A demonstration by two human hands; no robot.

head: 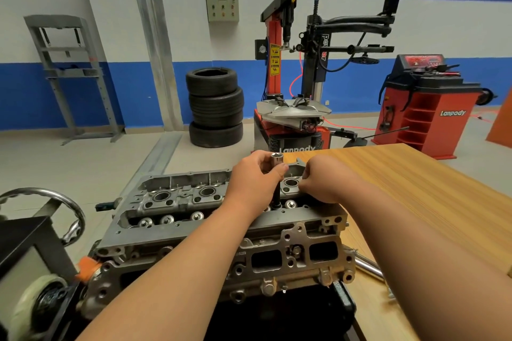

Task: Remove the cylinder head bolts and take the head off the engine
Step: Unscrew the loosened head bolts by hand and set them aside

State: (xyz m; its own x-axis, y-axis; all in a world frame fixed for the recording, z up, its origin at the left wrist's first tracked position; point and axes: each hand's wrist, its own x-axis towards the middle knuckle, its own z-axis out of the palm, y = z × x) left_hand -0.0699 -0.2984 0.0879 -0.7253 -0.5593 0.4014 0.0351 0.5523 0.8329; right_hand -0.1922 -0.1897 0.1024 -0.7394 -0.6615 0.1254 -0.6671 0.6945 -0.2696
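The grey aluminium cylinder head [210, 219] sits on the engine block in front of me, its top open with spark plug wells and valve caps showing. My left hand [253, 180] grips a chrome socket [276, 160] on a dark extension bar [277, 196] that stands upright in a bolt hole near the head's right end. My right hand [322, 180] rests on the head's right end with fingers curled; what its fingertips touch is hidden.
A wooden table [415, 191] lies to the right, with a chrome bar [368, 264] beside the engine. An engine stand handwheel [55, 202] is at left. Stacked tyres [214, 108], a tyre changer [296, 108] and a red wheel balancer [428, 108] stand behind.
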